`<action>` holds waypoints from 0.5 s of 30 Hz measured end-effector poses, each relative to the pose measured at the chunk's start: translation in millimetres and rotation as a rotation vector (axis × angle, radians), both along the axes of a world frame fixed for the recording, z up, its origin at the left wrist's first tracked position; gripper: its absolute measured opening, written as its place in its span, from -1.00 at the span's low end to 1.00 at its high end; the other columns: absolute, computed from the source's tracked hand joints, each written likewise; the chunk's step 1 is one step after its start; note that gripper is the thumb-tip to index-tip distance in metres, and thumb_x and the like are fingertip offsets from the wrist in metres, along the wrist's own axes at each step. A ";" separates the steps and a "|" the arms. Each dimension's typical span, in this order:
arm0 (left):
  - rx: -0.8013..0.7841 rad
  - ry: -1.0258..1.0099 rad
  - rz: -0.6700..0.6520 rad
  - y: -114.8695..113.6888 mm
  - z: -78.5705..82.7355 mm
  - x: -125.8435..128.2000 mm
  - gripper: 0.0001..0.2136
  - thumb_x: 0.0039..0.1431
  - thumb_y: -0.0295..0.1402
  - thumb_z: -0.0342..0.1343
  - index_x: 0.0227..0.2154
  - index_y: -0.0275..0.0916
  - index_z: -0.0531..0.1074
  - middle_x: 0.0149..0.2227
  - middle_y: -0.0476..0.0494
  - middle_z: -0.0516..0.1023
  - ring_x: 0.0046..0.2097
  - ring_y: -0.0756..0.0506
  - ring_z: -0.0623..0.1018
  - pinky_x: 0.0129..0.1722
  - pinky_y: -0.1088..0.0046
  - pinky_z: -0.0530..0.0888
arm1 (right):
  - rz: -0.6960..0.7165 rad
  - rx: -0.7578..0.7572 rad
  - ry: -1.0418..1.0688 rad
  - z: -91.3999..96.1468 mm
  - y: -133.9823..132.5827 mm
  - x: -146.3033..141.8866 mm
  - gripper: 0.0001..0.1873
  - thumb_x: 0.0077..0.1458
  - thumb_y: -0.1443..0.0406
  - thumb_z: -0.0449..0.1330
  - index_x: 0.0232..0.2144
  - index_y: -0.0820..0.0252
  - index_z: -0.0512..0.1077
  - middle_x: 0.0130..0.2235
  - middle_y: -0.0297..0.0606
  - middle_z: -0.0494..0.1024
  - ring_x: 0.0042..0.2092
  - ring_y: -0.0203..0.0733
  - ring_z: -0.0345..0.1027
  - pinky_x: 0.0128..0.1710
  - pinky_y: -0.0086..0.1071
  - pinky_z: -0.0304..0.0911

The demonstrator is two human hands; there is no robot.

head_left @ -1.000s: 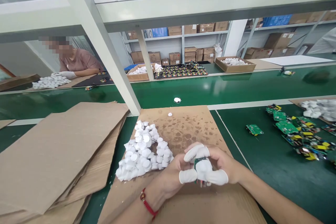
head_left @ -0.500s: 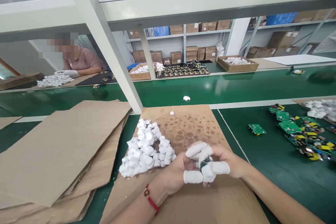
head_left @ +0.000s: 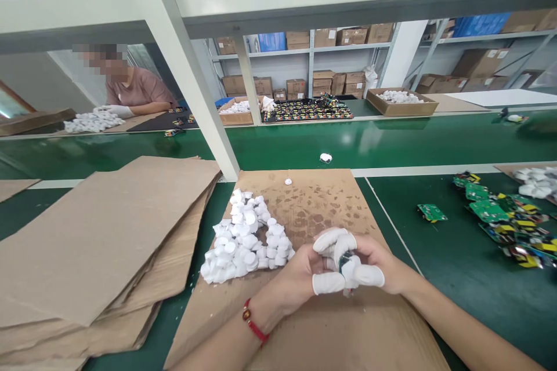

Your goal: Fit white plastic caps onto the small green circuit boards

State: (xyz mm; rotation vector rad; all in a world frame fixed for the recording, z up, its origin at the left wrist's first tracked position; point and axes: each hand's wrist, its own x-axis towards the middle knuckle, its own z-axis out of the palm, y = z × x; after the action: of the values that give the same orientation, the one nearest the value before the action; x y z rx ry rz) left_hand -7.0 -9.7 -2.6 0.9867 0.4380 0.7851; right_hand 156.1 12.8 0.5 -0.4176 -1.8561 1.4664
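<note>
A mostly hidden circuit board (head_left: 345,258) bearing a white lump (head_left: 348,272) sits between both hands (head_left: 304,273) (head_left: 378,262).

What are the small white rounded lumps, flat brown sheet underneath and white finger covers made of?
White lumps: matte, perhaps putty or foam; smooth, moulded shapes leave it open.
Brown sheet: probably matte cardboard; dull, tan, blotched.
Finger covers: likely matte rubber, fitting closely.

Green bench (head_left: 461,290) carries cardboard sheets (head_left: 108,232) and circuit boards (head_left: 489,211).
</note>
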 end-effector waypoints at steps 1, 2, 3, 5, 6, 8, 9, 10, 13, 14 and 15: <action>-0.002 0.012 0.004 -0.1 0.1 -0.3 -0.67 -0.16 -0.29 0.28 -0.32 -0.31 0.38 -0.40 -0.07 0.41 -0.40 0.01 0.41 -0.32 0.46 0.37 | -0.004 0.020 -0.006 -0.4 0.3 0.1 -0.67 0.02 0.04 0.15 -0.45 0.19 0.36 -0.15 -0.11 0.41 -0.13 -0.09 0.28 -0.16 -0.15 0.27; -0.006 0.023 0.006 -0.1 0.3 -0.6 -0.66 -0.16 -0.28 0.28 -0.31 -0.31 0.39 -0.40 -0.07 0.41 -0.40 0.01 0.41 -0.32 0.47 0.37 | -0.003 0.014 -0.006 -0.9 0.2 0.1 -0.69 0.02 0.05 0.16 -0.45 0.20 0.36 -0.15 -0.10 0.40 -0.11 -0.08 0.27 -0.19 -0.18 0.29; -0.010 0.031 0.009 0.0 0.5 -0.8 -0.66 -0.16 -0.28 0.28 -0.30 -0.31 0.39 -0.40 -0.08 0.41 -0.39 0.01 0.41 -0.32 0.47 0.36 | 0.004 -0.017 -0.004 -1.7 -0.1 -0.2 -0.71 0.03 0.08 0.16 -0.45 0.20 0.36 -0.14 -0.10 0.38 -0.13 -0.09 0.28 -0.27 -0.24 0.34; -0.019 0.035 0.004 0.1 0.6 -0.7 -0.68 -0.14 -0.27 0.27 -0.32 -0.31 0.39 -0.41 -0.08 0.41 -0.38 0.00 0.41 -0.31 0.47 0.36 | 0.023 -0.109 0.023 -3.8 -1.7 -1.2 -0.73 0.05 0.10 0.15 -0.41 0.20 0.37 -0.11 -0.10 0.34 -0.28 -0.20 0.34 -0.47 -0.38 0.36; -0.020 0.030 0.001 0.2 0.4 -0.4 -0.70 -0.12 -0.27 0.26 -0.33 -0.31 0.39 -0.42 -0.08 0.41 -0.38 0.00 0.41 -0.31 0.47 0.36 | 0.025 -0.148 0.041 -5.0 -2.6 -1.8 -0.71 0.07 0.08 0.12 -0.39 0.21 0.37 -0.10 -0.10 0.33 -0.38 -0.28 0.34 -0.54 -0.43 0.34; -0.014 0.013 -0.007 0.0 -0.3 0.5 -0.74 -0.08 -0.26 0.23 -0.37 -0.32 0.39 -0.43 -0.10 0.41 -0.37 -0.01 0.41 -0.29 0.45 0.37 | 0.022 -0.192 0.073 -7.0 -4.1 -2.7 -0.60 0.12 0.00 0.01 -0.35 0.22 0.38 -0.09 -0.09 0.32 -0.52 -0.40 0.30 -0.63 -0.49 0.30; -0.012 0.004 -0.011 -0.2 -0.7 1.1 -0.76 -0.07 -0.27 0.22 -0.38 -0.32 0.39 -0.42 -0.11 0.41 -0.37 -0.01 0.42 -0.29 0.44 0.37 | 0.024 -0.207 0.072 -7.5 -4.5 -2.8 -0.56 0.13 -0.03 -0.03 -0.32 0.22 0.38 -0.08 -0.08 0.32 -0.55 -0.42 0.29 -0.64 -0.49 0.28; -0.015 -0.003 -0.013 -0.4 -1.0 1.6 -0.76 -0.07 -0.26 0.21 -0.40 -0.33 0.39 -0.42 -0.11 0.41 -0.37 -0.02 0.42 -0.29 0.43 0.37 | 0.028 -0.221 0.065 -7.6 -4.7 -2.7 -0.55 0.13 -0.03 -0.04 -0.30 0.22 0.38 -0.07 -0.08 0.32 -0.54 -0.41 0.30 -0.64 -0.50 0.28; -0.038 -0.027 -0.003 -0.9 -1.2 2.4 -0.76 -0.08 -0.26 0.22 -0.40 -0.33 0.39 -0.44 -0.08 0.41 -0.39 0.00 0.42 -0.28 0.44 0.37 | 0.053 -0.245 0.021 -6.3 -4.0 -1.9 -0.69 0.07 0.08 0.12 -0.26 0.18 0.37 -0.05 -0.12 0.30 -0.49 -0.39 0.33 -0.58 -0.49 0.31; -0.042 -0.031 0.005 -1.0 -0.9 2.3 -0.76 -0.08 -0.26 0.22 -0.40 -0.32 0.39 -0.45 -0.07 0.40 -0.40 0.02 0.41 -0.28 0.45 0.37 | 0.053 -0.234 0.008 -5.6 -3.7 -1.8 -0.73 0.05 0.12 0.17 -0.26 0.17 0.37 -0.07 -0.13 0.31 -0.47 -0.37 0.33 -0.56 -0.48 0.33; -0.045 -0.029 0.016 -1.0 -0.4 2.1 -0.76 -0.07 -0.27 0.22 -0.40 -0.33 0.39 -0.45 -0.06 0.40 -0.40 0.03 0.41 -0.27 0.45 0.37 | 0.045 -0.217 0.005 -5.1 -3.4 -1.7 -0.75 0.03 0.15 0.19 -0.26 0.16 0.37 -0.09 -0.15 0.32 -0.46 -0.36 0.33 -0.56 -0.47 0.33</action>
State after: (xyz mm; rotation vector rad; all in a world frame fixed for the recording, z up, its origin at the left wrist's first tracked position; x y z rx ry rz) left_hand -4.9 -10.7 -3.0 0.9300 0.4368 0.8000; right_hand 154.4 9.4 -4.6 -0.4782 -1.7181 1.7053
